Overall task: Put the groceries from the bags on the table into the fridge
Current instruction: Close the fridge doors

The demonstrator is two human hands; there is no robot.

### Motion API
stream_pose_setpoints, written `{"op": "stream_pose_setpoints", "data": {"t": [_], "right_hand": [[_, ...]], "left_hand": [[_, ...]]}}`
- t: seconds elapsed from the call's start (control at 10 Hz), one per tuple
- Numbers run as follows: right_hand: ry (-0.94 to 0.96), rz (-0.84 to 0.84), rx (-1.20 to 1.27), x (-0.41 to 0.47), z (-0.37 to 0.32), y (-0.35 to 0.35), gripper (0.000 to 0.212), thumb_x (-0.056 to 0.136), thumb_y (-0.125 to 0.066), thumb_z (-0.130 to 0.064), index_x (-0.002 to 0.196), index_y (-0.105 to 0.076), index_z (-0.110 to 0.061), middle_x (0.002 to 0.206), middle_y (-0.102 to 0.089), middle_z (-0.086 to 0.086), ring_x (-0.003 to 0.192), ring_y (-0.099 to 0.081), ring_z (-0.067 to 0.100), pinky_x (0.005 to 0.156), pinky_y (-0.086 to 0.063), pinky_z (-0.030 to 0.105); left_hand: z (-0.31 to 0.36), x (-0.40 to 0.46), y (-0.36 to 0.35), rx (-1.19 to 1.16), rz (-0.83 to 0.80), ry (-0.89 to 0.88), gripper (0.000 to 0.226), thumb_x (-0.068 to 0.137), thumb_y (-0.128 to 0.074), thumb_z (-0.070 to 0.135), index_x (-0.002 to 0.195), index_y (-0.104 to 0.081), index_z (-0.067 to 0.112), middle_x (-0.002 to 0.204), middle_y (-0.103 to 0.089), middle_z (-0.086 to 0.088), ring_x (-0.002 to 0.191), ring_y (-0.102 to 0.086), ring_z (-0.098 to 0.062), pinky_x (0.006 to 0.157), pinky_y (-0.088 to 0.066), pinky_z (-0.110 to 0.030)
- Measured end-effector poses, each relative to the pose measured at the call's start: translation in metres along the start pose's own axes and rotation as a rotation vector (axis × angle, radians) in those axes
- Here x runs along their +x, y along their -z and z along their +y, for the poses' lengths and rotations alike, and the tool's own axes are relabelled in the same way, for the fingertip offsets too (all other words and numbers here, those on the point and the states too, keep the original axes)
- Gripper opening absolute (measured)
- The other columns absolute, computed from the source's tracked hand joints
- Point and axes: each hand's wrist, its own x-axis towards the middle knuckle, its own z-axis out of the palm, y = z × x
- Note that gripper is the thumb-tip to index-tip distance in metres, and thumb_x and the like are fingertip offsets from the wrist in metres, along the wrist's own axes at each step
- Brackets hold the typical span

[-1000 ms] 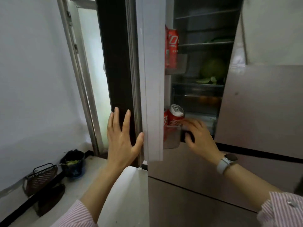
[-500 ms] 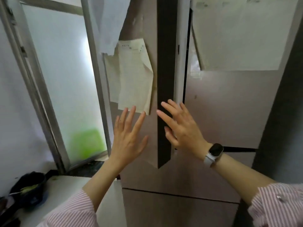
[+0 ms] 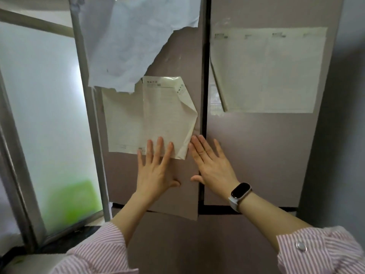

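In the head view, the left hand point(image 3: 156, 171) and right hand point(image 3: 212, 165) are pressing the fridge point(image 3: 256, 155) doors with fingers spread flat, gripping nothing; no groceries are showing, so another trip to the bags probably follows.

Flat hands point(image 3: 158, 171) on fridge doors point(image 3: 256, 145)
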Motion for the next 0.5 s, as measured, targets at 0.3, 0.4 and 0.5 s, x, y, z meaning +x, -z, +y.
{"op": "stream_pose_setpoints", "data": {"t": [0.3,0.4,0.5], "right_hand": [[-0.120,-0.117,-0.044,0.019,0.007,-0.011,0.127,0.046,-0.081,-0.056,0.143,-0.017,-0.004,0.150,-0.027,0.012,0.141,-0.015,0.027,0.108,-0.026,0.055],[-0.102,-0.210,0.020,0.024,0.009,-0.006,0.101,0.081,-0.064,-0.036,0.145,0.010,-0.009,0.155,0.010,0.009,0.138,0.020,0.021,0.114,0.005,0.047],[-0.084,-0.264,0.096,0.028,0.019,0.010,0.081,0.090,-0.048,-0.034,0.147,0.007,-0.014,0.156,0.014,0.004,0.142,0.019,0.019,0.115,0.009,0.049]], "left_hand": [[0.012,0.022,-0.019,-0.010,-0.011,0.072,0.142,0.034,-0.085,0.059,0.148,-0.007,0.025,0.155,-0.002,-0.009,0.140,-0.002,-0.041,0.099,-0.020,-0.072],[0.014,0.027,-0.024,0.027,-0.005,0.103,0.139,0.036,-0.089,0.048,0.148,-0.009,0.026,0.155,-0.002,-0.008,0.140,-0.001,-0.039,0.098,-0.025,-0.072],[0.011,0.031,-0.031,0.047,0.020,0.088,0.141,0.036,-0.090,0.047,0.147,-0.006,0.027,0.155,0.000,-0.008,0.140,0.000,-0.039,0.098,-0.025,-0.070]]}}
